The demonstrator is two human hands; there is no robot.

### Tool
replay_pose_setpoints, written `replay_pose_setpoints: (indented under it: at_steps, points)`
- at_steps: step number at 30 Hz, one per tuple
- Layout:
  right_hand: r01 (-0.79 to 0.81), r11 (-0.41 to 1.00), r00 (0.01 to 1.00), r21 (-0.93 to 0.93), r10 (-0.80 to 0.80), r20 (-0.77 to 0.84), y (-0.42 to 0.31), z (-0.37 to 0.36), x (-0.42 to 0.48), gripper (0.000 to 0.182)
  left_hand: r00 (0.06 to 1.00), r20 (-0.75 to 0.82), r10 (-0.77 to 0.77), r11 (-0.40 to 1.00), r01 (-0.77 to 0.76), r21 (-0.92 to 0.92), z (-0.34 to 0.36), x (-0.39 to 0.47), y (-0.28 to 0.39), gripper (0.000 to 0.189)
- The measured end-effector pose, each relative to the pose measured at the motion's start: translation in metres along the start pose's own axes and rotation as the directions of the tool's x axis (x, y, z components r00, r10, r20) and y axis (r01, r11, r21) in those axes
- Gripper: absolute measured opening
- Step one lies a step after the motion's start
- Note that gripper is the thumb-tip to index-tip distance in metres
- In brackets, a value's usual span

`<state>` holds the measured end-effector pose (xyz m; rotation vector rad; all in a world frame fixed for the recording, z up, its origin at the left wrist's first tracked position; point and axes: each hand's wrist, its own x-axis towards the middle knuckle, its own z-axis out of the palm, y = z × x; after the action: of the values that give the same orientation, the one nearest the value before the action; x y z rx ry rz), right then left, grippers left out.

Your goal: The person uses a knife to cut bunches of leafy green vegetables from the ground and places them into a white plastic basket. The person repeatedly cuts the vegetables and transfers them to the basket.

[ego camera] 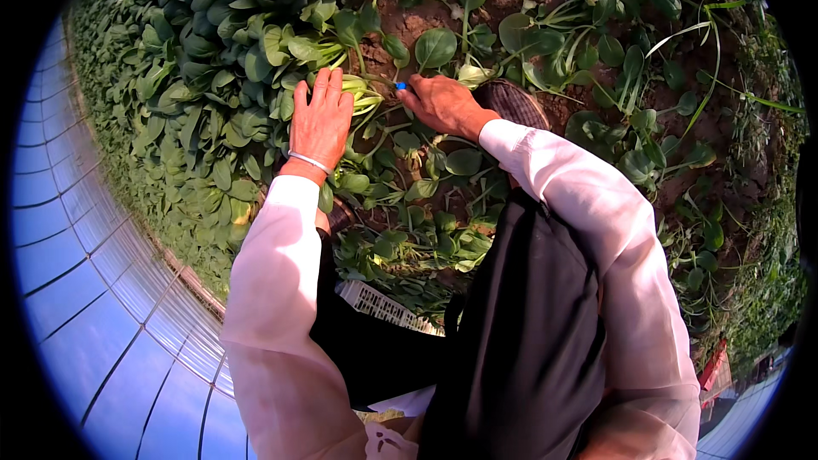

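Note:
My left hand [321, 124], a bracelet at its wrist, lies back up over the pale stems of a leafy green like bok choy [365, 96]. Its fingers are a little apart and point away from me. The palm is hidden, so I cannot tell whether it grips the stems. Just right of the stems, my right hand [441, 101] is closed around a small tool with a blue end [401, 85]. Most of that tool is inside the fist, and its kind is not clear. Loose leaves lie on the soil around both hands.
Dense standing greens [211, 76] fill the left side. Scattered plants and cut leaves [607, 51] lie over brown soil at right. My shoe [511, 102] is beside the right hand. A pale slatted plastic crate [383, 306] stands behind my legs. Greenhouse film on a frame [96, 306] curves along the left.

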<state>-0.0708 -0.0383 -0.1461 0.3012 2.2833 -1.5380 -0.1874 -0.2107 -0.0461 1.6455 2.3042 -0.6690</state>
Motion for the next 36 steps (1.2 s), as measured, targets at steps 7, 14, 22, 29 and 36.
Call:
replay_pose_setpoints:
  at_steps: [7, 14, 22, 29, 36]
  points:
    - [-0.142, 0.989, 0.965, -0.052, 0.15, 0.217, -0.011, -0.012, 0.024, 0.046, 0.996, -0.06, 0.068, 0.997, -0.067, 0.029, -0.003, 0.008, -0.011, 0.021]
    - [-0.093, 0.976, 0.981, 0.199, 0.055, 0.188, 0.005, -0.035, -0.012, 0.05, 0.983, -0.178, 0.051, 0.995, -0.064, -0.071, -0.032, 0.015, -0.014, 0.043]
    - [-0.038, 0.995, 0.988, 0.094, 0.051, -0.147, -0.014, -0.034, 0.029, 0.041, 1.0, 0.006, -0.023, 0.975, 0.021, 0.22, -0.026, 0.053, -0.028, 0.027]
    - [-0.047, 0.991, 0.992, 0.123, 0.061, -0.109, -0.011, -0.019, 0.043, 0.042, 0.994, -0.021, -0.104, 0.984, 0.106, 0.143, -0.007, 0.039, -0.041, 0.026]
    - [-0.105, 0.983, 0.994, 0.151, 0.102, 0.024, -0.012, -0.014, 0.076, 0.044, 0.974, -0.07, -0.217, 0.963, 0.225, 0.147, 0.004, 0.045, -0.046, 0.022]
